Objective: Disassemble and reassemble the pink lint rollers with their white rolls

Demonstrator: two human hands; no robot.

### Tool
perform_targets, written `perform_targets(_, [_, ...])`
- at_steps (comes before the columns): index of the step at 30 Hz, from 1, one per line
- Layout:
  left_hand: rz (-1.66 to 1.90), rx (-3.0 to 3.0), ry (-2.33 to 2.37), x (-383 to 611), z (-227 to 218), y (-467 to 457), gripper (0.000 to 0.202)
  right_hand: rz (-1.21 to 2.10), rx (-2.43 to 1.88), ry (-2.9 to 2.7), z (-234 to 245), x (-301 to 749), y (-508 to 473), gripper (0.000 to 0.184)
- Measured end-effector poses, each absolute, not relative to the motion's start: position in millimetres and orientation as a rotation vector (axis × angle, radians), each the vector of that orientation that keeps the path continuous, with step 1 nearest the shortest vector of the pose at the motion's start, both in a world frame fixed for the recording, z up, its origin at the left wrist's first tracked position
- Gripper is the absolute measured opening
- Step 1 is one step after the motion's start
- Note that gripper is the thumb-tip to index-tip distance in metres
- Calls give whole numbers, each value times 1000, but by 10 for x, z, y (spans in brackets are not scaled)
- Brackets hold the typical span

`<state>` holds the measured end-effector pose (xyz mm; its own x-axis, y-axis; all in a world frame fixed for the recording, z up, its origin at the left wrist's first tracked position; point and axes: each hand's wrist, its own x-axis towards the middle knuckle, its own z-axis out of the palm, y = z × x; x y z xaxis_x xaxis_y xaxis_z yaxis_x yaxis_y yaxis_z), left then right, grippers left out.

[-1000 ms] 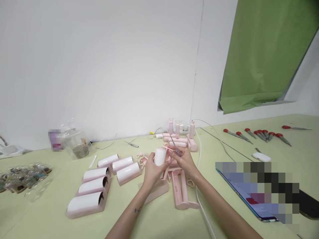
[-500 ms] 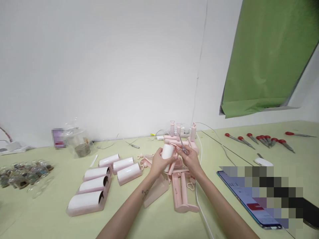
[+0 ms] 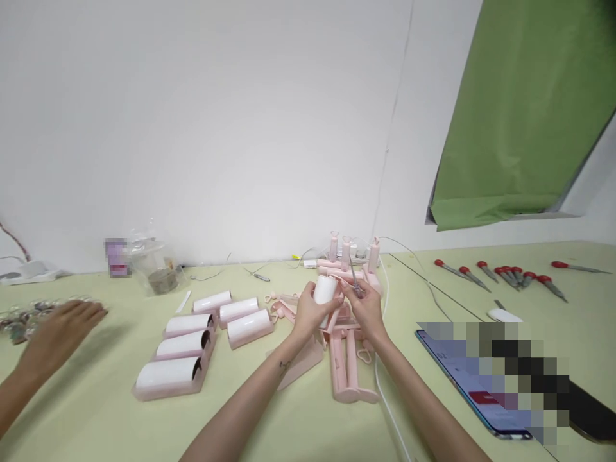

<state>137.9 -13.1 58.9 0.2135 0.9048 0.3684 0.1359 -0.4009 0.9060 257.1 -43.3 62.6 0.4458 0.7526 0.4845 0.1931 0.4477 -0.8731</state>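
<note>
My left hand [image 3: 309, 314] is closed around a white lint roller [image 3: 326, 290], held tilted above the pile of pink parts. Pressed against its right side is a pink plastic piece [image 3: 334, 316]. My right hand [image 3: 367, 310] is closed on a thin metal tool [image 3: 355, 277] whose shaft points up; its exact kind is unclear. The fingertips of both hands nearly meet at the pink piece. Directly below lie pink handle parts [image 3: 355, 369] and a pale pink cover [image 3: 303, 364]. Standing pink rollers [image 3: 373, 256] are just behind.
White rolls in pink covers [image 3: 168, 378] lie to the left. Another person's hand [image 3: 72, 327] reaches over small clear domes [image 3: 19, 321] at far left. Red-handled tools [image 3: 507, 276] lie at right, beside a phone [image 3: 471, 391]. A white cable [image 3: 385, 385] runs along the table.
Another person's hand has come in from the left over the clear domes. My hands keep their grip on the roller and tool, with hardly any movement; the view has shifted slightly.
</note>
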Motion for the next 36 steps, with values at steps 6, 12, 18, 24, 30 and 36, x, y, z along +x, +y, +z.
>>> perform_targets(6, [1259,1703,1019,1188,646,-187,36,514,-1031,-1117,628,2470,-399,33])
perform_targets(12, [1257,1559,1006,1121,666,-242,35,578,-1009,-1172,709,2389,-393,30])
perform_targets(18, [1236,1426,985,984,717,-173,36,636,-962,-1271,818,2336,-184,29])
perform_targets(24, [1338,1383,965,850,727,-166,36,683,-918,-1410,872,2236,-45,27])
perform_targets(30, [1471,1278,1029,806,663,-97,36,599,-998,-1408,827,2260,-66,31])
perform_targets(36, [1472,1257,1075,663,666,-67,39,447,-1209,-1285,683,2449,28,37])
